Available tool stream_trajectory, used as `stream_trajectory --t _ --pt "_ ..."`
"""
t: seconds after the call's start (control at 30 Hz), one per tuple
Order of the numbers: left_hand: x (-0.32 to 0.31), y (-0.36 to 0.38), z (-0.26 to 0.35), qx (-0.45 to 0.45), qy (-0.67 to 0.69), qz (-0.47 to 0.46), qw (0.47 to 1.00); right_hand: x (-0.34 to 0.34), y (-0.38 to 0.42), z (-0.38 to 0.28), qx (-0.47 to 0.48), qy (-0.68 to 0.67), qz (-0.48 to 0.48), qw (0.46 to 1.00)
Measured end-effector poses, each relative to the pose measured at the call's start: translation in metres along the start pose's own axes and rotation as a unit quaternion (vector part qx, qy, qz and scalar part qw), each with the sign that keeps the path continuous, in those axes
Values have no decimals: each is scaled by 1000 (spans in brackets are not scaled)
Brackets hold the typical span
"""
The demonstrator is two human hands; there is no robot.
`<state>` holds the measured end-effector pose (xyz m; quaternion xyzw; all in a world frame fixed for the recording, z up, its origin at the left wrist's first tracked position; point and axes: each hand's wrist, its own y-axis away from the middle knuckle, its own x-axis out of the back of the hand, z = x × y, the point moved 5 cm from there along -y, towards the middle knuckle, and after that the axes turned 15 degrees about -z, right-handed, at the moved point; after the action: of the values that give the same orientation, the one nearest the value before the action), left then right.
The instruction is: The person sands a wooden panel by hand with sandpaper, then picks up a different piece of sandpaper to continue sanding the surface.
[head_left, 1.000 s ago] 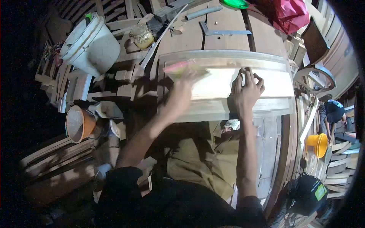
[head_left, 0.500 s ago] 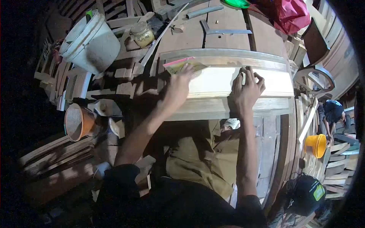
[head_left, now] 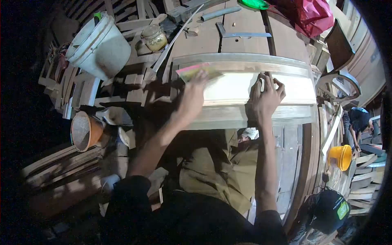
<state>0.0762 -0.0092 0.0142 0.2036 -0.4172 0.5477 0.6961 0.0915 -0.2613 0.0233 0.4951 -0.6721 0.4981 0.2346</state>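
A framed wooden panel (head_left: 232, 87), its centre bright and pale, lies across the bench in front of me. My left hand (head_left: 192, 92) is closed around a flat, thin scraper (head_left: 194, 72), yellowish with a pink edge, over the panel's left end. The scraper is blurred by motion. On the panel's right half rests my right hand (head_left: 267, 96), its fingers bent and drawn together, tips near the inner upper edge; I cannot tell what is pinched in them.
Beyond the panel lie a metal square (head_left: 245, 34) and a grey tube (head_left: 220, 13). Left stand a white bucket (head_left: 102, 51), a glass jar (head_left: 154, 38) and an orange bucket (head_left: 87, 130). Right are a yellow bucket (head_left: 339, 158), a person in a cap (head_left: 332, 208) and another person (head_left: 359, 122).
My left hand and the scraper have shifted slightly, with the scraper now blurred. My right hand stays in the same place on the panel.
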Motion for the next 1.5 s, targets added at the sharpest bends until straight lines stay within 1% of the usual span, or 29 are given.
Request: stream_trajectory --t 0.03,0.07,0.13,0.17,0.27,0.3,0.33,0.4,0.43,0.5,0.57,0.67,0.7,0.8,0.83,0.93,0.97,1.07,1.1,1.13,1.2,1.23,1.27,1.3,1.33,1.37,1.4,1.47,1.5 --pt "0 -4 2 -39 -70 -6 997 0 0 1 4 -3 3 1000" --pt "-15 10 13 -38 -75 -9 996 1 -1 1 3 -3 3 1000" --pt "-27 42 55 -105 -89 -68 988 2 0 -1 -3 -6 -1 1000" --pt "-22 41 52 -115 -62 -87 988 3 -1 -2 -9 3 -5 1000" --pt "2 -7 3 -20 -41 -34 998 -4 0 5 -3 8 1 1000" --pt "-5 -14 -5 15 17 -58 998 4 1 -5 -11 -1 -14 1000" --pt "-16 -3 8 -46 -99 31 994 4 -1 -4 -17 7 -19 1000" --pt "-28 25 58 -138 -162 2 977 -1 -1 2 -33 23 -35 999" --pt "-37 24 53 -136 -149 -12 979 -3 -1 5 -32 6 -26 999" --pt "-19 -6 24 -3 -4 -64 998 -5 0 5 -14 13 -8 1000" --pt "7 -34 21 25 69 -95 993 -5 1 4 -7 19 6 1000" --pt "-42 9 46 -118 -50 -2 992 -3 0 4 -15 -4 11 1000" --pt "-34 17 57 -139 -153 -24 978 4 0 -3 -14 3 3 1000" --pt "-14 -21 14 -22 -37 5 999 2 1 -2 -3 -4 6 1000" --pt "-11 -27 13 -22 -21 -5 1000 4 0 -4 -9 -4 0 1000" --pt "-39 16 65 -121 -86 -44 988 0 0 0 -6 5 7 1000" --pt "-37 16 68 -112 -56 -63 990 -1 -1 1 -9 1 6 1000" --pt "-11 -28 27 -33 -23 -33 999 1 1 0 -10 2 8 1000" --pt "-11 -34 26 49 79 -75 993 5 1 -5 -6 -1 17 1000" --pt "-16 -26 42 -16 25 -67 997 7 0 -4 -7 -5 15 1000" --pt "-35 7 72 -142 -85 -51 985 6 -1 -3 -9 -15 8 1000" --pt "-35 6 70 -156 -74 -40 984 5 0 -3 -10 -13 15 1000" --pt "-35 -4 52 -68 -36 -78 994 4 1 -3 -9 -15 14 1000" --pt "-21 -23 40 19 3 -113 993 3 0 -3 -8 -15 16 1000" --pt "-8 -34 33 107 44 -147 982 4 1 -3 -6 -14 15 1000" --pt "8 -40 45 55 8 -135 989 6 1 -5 -5 -7 18 1000" --pt "0 -35 51 -5 -20 -107 994 5 -2 -2 -4 -6 17 1000" --pt "-33 -1 66 -122 -78 -60 988 -3 1 5 -10 -6 8 1000" --pt "-34 9 76 -124 -80 -70 987 -2 0 4 -8 -3 15 1000"
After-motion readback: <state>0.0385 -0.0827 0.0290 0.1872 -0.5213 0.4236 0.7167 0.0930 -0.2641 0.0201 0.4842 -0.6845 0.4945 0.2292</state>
